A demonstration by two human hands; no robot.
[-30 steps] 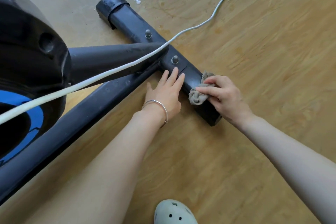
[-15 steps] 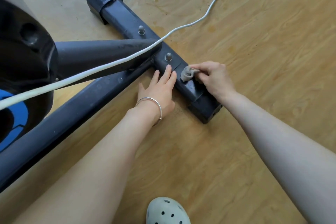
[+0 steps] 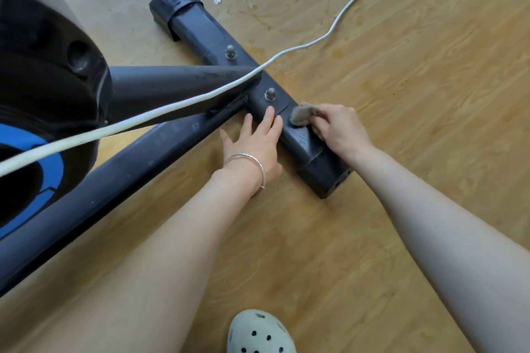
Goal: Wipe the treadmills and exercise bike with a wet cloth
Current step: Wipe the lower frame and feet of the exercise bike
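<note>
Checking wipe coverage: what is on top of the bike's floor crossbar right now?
On the crossbar: two bolts, the cable crossing it, left hand fingertips, and the right hand pressing the cloth. The surface beneath the cloth is hidden.

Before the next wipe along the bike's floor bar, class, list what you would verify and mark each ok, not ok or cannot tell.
1. Crumpled grey-brown cloth gripped by the right hand: ok.
2. Cloth touching the black rectangular metal floor bar: ok.
3. Left hand bracing with straight fingers at the bar's near edge, apart from the cloth: ok.
4. White cable lies across the bar beyond the domed bolt, in the path of a longer stroke: not ok.
5. Cloth wet enough: cannot tell.
6. Puddle on the wood-pattern floor beyond the far end cap, a possible slip spot: not ok.
</note>
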